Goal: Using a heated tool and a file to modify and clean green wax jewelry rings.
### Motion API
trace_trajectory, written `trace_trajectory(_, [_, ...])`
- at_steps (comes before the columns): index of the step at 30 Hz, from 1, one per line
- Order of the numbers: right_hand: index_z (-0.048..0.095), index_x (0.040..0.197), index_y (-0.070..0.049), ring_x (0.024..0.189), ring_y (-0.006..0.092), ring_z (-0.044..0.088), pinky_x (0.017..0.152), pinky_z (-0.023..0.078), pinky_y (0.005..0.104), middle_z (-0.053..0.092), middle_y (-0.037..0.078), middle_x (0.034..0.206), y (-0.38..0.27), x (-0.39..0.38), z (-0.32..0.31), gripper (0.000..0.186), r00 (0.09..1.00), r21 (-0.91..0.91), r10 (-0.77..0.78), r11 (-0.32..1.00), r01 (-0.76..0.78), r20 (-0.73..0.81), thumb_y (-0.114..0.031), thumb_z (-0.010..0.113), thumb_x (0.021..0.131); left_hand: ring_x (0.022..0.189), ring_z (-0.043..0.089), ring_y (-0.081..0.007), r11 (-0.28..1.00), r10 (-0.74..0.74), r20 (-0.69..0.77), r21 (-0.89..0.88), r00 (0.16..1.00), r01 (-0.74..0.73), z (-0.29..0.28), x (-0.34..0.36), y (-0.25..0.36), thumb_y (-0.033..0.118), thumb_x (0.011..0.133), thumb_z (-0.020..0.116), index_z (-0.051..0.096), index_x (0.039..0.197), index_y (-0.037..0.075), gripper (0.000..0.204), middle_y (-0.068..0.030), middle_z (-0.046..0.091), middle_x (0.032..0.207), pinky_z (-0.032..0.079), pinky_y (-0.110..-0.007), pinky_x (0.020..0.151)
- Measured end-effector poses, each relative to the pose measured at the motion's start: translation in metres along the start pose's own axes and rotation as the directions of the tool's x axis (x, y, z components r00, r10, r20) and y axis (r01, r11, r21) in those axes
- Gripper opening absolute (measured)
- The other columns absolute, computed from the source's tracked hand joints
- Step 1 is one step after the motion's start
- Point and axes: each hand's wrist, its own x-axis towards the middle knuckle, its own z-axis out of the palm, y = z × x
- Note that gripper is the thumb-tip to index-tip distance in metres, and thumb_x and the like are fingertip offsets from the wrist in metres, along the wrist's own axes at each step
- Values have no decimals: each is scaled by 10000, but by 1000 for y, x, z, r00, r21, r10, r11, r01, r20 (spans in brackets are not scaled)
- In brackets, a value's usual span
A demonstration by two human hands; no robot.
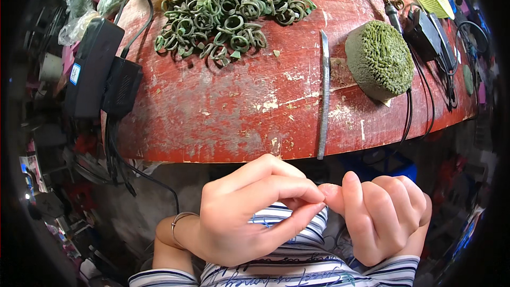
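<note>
Two bare hands meet just off the near edge of a red table (186, 119). The left hand (247, 210) has thumb and forefinger tips together, at the thumb of the right hand (385, 215), whose fingers are curled in. Whether anything small is pinched there cannot be told; if so, a slackened pinch could drop it past the table's edge onto the lap or floor, where it would be hard to find.

The thing nearest the hands is a narrow metal file (324, 95), lying on the table with one end at the near edge; a sleeve or knuckle catching that end could tip it off.

Toward the table's far side is a loose heap of green rings (228, 13); a careless reach might scatter some. The file and a rough green block (380, 58) stand in the way of the table's right side. Black power boxes (122, 87) sit at the table's left edge, and their dangling cable (159, 178) could snag the left arm.
</note>
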Motion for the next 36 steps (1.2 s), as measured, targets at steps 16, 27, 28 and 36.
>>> trace_trajectory(16, [561, 684, 58, 425, 107, 456, 360, 293, 175, 465, 30, 519, 21, 9, 16, 178, 868, -141, -488, 869, 475, -84, -69, 685, 697, 754, 597, -126, 882, -313, 188, -306, 931, 358, 5, -4, -18, -96, 723, 597, 550, 810, -51, 109, -79, 556, 831, 504, -230, 684])
trace_trajectory(27, [548, 731, 90, 414, 112, 453, 350, 300, 189, 459, 33, 521, 20, 3, 10, 204, 945, -112, -309, 948, 298, -102, -52, 690, 699, 808, 584, -151, 838, -324, 132, -419, 937, 349, 14, -4, -6, -108, 758, 553, 496, 871, -54, 138, -86, 510, 868, 514, -271, 742])
trace_trajectory(28, [548, 731, 90, 414, 112, 453, 350, 300, 189, 459, 33, 521, 20, 2, 9, 204, 945, -112, -310, 948, 298, -102, -52, 690, 699, 809, 589, -161, 861, -306, 129, -386, 943, 332, 12, -4, -4, -108, 755, 558, 505, 872, -64, 136, -97, 522, 871, 518, -276, 744])
trace_trajectory(36, [539, 718, 75, 412, 114, 460, 349, 306, 190, 454, 35, 515, 20, 1, 17, 204, 939, -140, -290, 953, 268, -182, -57, 693, 698, 801, 610, -178, 926, -230, 111, -281, 967, 252, 5, 1, -3, -91, 734, 603, 562, 849, -77, 123, -130, 578, 867, 526, -269, 723])
